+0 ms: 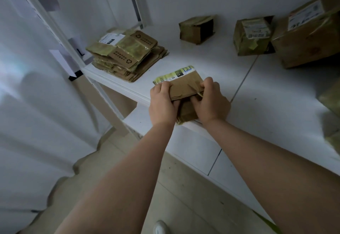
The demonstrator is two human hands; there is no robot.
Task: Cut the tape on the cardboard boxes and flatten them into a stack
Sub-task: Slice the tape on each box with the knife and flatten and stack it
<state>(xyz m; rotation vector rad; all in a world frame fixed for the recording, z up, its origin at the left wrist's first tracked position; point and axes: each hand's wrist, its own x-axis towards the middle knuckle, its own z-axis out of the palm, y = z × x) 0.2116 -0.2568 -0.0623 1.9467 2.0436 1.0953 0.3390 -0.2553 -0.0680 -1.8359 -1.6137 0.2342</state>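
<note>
A small brown cardboard box with yellow-green tape lies at the front edge of the white table. My left hand grips its left side, fingers curled over the top flap. My right hand grips its right side, thumb tucked under the flap. A stack of flattened boxes sits at the table's far left. No cutting tool is visible in either hand.
Three taped boxes stand at the back: a small one, a labelled one and a big one at the right. More cardboard shows at the right edge. A white shelf frame rises at the left.
</note>
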